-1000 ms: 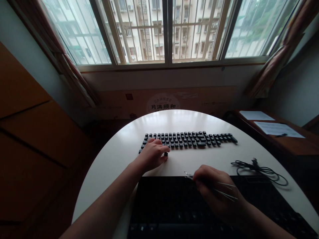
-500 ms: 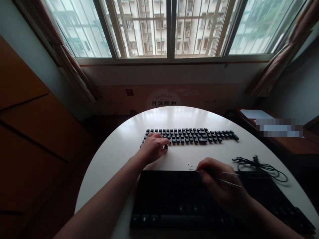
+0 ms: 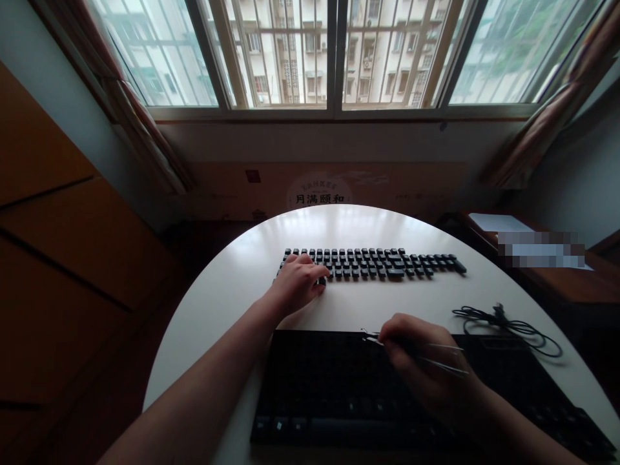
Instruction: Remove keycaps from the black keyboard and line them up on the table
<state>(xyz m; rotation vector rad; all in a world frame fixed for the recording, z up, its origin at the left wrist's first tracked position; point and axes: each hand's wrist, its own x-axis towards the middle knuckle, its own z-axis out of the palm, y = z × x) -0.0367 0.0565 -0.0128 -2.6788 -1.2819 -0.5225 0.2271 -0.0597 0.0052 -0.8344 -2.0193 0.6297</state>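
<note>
My left hand (image 3: 299, 282) is at the left end of rows of loose black keycaps (image 3: 361, 263) on the table, its thumb and forefinger closed on one keycap (image 3: 321, 281). Some of the caps are hidden behind this hand. Held in my right hand (image 3: 419, 352) is a wire keycap puller (image 3: 375, 338), its hooked wire tips pointing left. Those tips are over the upper edge of a black keyboard (image 3: 310, 381), most of whose upper area looks dark and hard to make out. Several keys, one long bar among them, show along its front row.
A coiled black cable (image 3: 506, 326) lies by the keyboard's upper right corner. All this rests on a round white table (image 3: 208, 342). At the right stands a brown wooden surface (image 3: 547, 281) with papers; a wooden cabinet (image 3: 62, 271) is at the left. Ahead is a barred window.
My right hand has lowered slightly, bringing the puller's tips from above the keyboard's edge down onto it. The left hand stays at the keycaps, with its fingers barely shifted.
</note>
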